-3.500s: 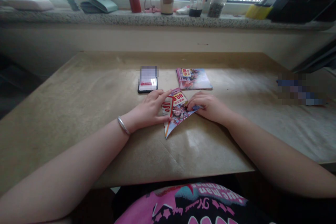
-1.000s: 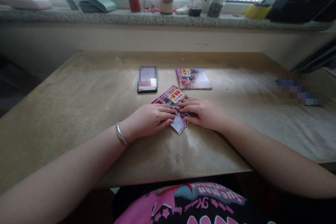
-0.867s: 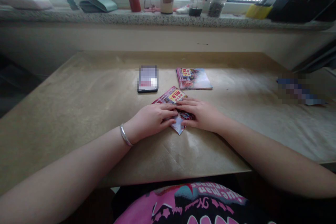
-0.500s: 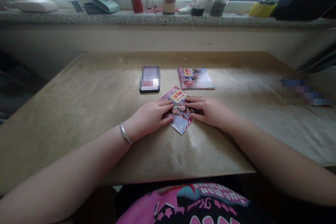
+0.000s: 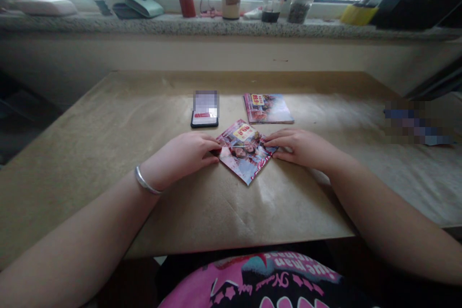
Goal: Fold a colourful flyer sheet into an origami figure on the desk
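A colourful printed paper sheet [image 5: 245,151], folded into a diamond shape, lies flat on the brown paper-covered table [image 5: 108,154]. My left hand [image 5: 184,156], with a silver bracelet on its wrist, rests at the sheet's left corner, its fingertips pressing the edge. My right hand [image 5: 303,147] lies at the right corner, fingers stretched and touching that edge. Neither hand lifts the sheet.
A phone [image 5: 204,114] and a second printed booklet [image 5: 267,108] lie just beyond the sheet. Blurred items [image 5: 418,122] sit at the far right. The stone sill [image 5: 144,24] behind carries bottles, a red cup [image 5: 186,4] and a teal case [image 5: 141,5].
The sheet went from a folded triangle to a flat diamond. My hands slid apart from its middle out to its left and right corners.
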### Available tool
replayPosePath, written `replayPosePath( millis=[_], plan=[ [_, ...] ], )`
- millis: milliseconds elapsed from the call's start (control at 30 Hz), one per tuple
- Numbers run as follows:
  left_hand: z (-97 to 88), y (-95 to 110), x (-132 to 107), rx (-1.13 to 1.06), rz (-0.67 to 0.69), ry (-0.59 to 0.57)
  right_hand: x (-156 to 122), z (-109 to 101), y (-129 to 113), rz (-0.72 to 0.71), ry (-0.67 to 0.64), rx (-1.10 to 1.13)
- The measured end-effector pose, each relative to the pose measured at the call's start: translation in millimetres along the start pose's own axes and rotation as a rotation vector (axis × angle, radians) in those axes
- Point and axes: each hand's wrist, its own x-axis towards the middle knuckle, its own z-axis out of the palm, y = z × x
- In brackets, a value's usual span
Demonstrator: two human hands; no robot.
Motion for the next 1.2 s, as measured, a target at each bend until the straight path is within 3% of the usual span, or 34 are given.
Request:
replayPosePath(
  millis=[267, 500, 833, 1200],
  plan=[
    [-1.6, -8.6, -1.2, 0.033, 0.047, 0.002, -3.5, -1.5, -1.4, 0.023, 0.024, -0.201],
    [4.8, -27.4, -0.9, -0.011, 0.113, 0.086, -2.6, 0.3, -3.7, -0.03, 0.068, -0.262],
    [4.1, -26.0, -1.5, 0.102, 0.08, 0.084, -0.3, 1.4, -7.5, -0.085, 0.088, -0.267],
    [2.7, -27.3, -0.4, -0.003, 0.002, 0.068, -2.0, 1.1, -9.4, 0.002, 0.096, -0.367]
  ],
)
